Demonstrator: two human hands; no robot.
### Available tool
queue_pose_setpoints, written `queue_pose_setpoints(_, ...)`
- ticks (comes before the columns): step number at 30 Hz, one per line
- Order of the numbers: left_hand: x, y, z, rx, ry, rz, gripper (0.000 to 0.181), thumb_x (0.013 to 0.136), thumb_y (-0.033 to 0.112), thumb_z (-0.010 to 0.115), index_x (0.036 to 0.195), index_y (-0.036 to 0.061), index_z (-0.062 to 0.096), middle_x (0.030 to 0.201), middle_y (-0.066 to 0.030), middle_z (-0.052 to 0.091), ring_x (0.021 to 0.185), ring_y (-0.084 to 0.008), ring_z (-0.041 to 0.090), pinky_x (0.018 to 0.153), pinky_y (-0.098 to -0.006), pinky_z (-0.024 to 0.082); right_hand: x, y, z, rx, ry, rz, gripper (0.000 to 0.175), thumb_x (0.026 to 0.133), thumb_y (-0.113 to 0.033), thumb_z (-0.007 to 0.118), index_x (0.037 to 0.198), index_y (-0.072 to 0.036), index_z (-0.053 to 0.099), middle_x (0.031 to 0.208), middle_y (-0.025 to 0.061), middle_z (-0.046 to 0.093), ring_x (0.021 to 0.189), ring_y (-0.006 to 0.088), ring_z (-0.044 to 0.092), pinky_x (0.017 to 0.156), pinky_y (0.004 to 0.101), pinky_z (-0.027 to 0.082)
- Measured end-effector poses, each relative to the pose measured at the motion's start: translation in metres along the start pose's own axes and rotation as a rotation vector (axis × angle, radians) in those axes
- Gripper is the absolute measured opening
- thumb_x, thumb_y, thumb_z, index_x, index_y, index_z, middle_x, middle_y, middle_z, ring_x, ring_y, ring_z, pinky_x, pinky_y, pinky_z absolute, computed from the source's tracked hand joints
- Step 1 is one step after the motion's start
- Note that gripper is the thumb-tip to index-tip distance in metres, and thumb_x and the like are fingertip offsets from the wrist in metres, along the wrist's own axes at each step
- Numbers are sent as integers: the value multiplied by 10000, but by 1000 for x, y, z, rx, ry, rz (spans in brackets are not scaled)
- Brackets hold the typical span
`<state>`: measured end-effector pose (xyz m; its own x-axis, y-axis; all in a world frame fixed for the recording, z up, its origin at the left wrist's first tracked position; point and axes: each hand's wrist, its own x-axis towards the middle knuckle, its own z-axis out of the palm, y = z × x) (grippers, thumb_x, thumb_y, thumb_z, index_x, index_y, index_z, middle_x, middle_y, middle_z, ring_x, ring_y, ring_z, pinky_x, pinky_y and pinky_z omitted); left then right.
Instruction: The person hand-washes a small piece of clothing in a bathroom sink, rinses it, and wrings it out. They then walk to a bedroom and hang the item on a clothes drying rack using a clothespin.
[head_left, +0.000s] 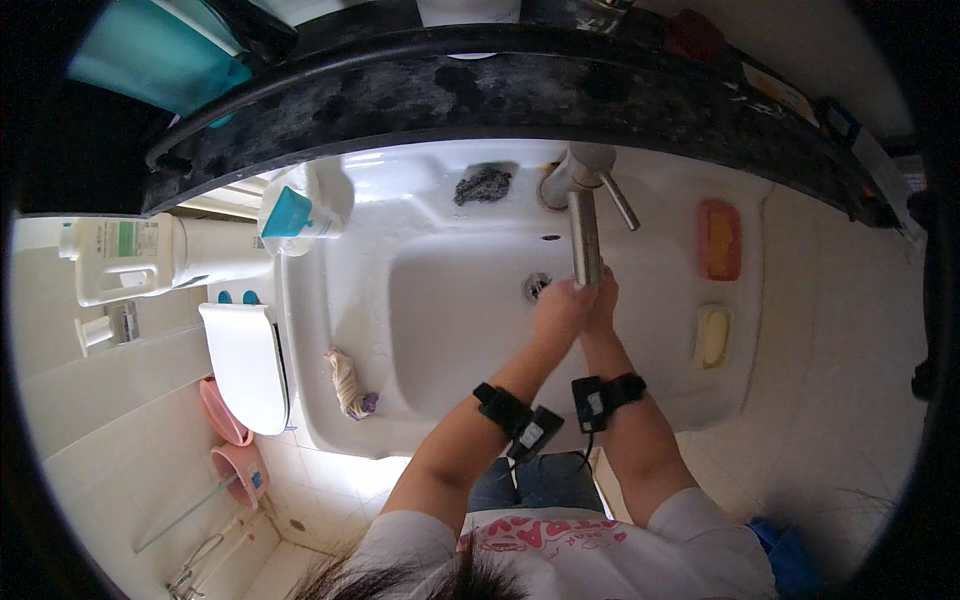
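My left hand (561, 309) and my right hand (602, 300) are together under the spout of the metal faucet (586, 232), over the white washbasin (450, 315). They touch each other; the spout partly covers them, and their fingers are too hidden to tell whether they are curled or hold anything. Just left of them is the drain (537, 286). The faucet's lever (619, 201) points down and to the right. Each forearm wears a black strap with a small device.
Bar soap (715, 337) and a red soap dish (719, 240) lie on the right rim. A twisted cloth (347, 384), a tube with a teal end (289, 214) and a dark scrubber (484, 184) are around the basin. A dark shelf (360, 101) overhangs the back.
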<state>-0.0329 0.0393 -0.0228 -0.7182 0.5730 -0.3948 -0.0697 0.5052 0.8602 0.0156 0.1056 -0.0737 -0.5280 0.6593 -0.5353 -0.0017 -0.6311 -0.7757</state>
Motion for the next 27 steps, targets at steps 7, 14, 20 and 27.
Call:
queue_pose_setpoints(7,-16,3,-11,299,52,231,320,813,236,561,1095,85,544,1189,-179,481,1084,-386,463,889,-485,382,-11,7,-1,344,-309,299,376,908,-280,449,1209,-60,401,1021,112,516,909,229,475,791,366,405)
queue_pose_setpoints(14,-33,-17,-29,576,23,578,497,790,230,601,1240,73,462,1406,-162,281,1315,-413,196,1021,-575,189,-18,-17,13,947,-658,637,522,881,-237,511,1317,-44,300,1184,183,465,1160,319,395,966,434,356)
queue_pose_setpoints(20,-35,-39,-59,201,501,422,675,731,31,599,1344,70,320,1420,-215,222,1302,-431,197,1026,-545,193,-36,-37,31,882,-73,692,286,909,-114,411,1176,-44,485,1071,148,506,825,232,489,592,289,507)
queue_pose_setpoints(27,-44,-46,-65,166,475,346,674,713,-18,551,1339,35,306,1405,-258,193,1258,-439,250,1018,-495,243,-28,-39,31,914,-317,701,286,888,-81,456,1173,-75,484,862,72,501,593,146,441,382,235,325)
